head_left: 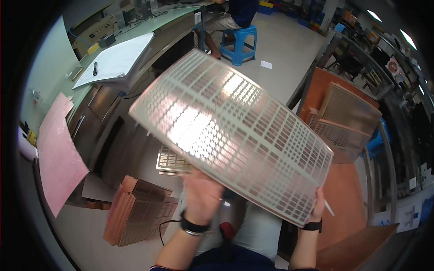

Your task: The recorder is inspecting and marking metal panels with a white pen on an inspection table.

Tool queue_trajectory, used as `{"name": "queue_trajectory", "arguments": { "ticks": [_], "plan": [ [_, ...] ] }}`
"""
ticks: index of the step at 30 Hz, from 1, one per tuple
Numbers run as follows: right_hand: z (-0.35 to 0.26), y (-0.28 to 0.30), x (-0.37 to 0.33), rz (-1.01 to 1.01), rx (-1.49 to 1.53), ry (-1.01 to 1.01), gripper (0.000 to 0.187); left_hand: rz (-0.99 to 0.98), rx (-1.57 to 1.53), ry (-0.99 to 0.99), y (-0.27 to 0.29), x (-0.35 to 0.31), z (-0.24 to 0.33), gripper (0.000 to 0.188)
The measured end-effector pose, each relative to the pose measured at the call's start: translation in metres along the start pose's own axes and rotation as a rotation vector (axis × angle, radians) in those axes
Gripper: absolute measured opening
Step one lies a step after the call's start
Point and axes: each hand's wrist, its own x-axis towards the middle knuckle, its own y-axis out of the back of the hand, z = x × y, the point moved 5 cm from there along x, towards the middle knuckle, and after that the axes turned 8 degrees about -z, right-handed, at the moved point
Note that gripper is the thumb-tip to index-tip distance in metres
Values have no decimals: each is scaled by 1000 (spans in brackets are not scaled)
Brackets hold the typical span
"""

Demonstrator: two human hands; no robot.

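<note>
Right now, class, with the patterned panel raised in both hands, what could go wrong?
The large patterned panel might tip: the left hand and right hand both support its near side, with no hand at the far edge. It also hides part of the stack of gridded panels below, which could get knocked if the panel came down there.

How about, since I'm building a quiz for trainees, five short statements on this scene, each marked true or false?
1. The right hand holds a patterned panel. True.
2. The left hand rests on the pink sheet. False: it is at the patterned panel's near edge; the pink sheet is farther left.
3. A black pen lies on white paper. True.
4. The stool in the background is red. False: it is blue.
5. Copper-coloured boards stand left of the person's legs. True.
</note>
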Motion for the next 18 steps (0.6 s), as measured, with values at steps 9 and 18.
{"name": "queue_trajectory", "arguments": {
  "ticks": [9,18],
  "plan": [
    [28,-13,-15,-56,114,76,61,154,294,180,10,-2,-10,43],
    [5,-57,16,-358,-412,-154,67,192,425,273,19,-5,9,41]
  ]
}}
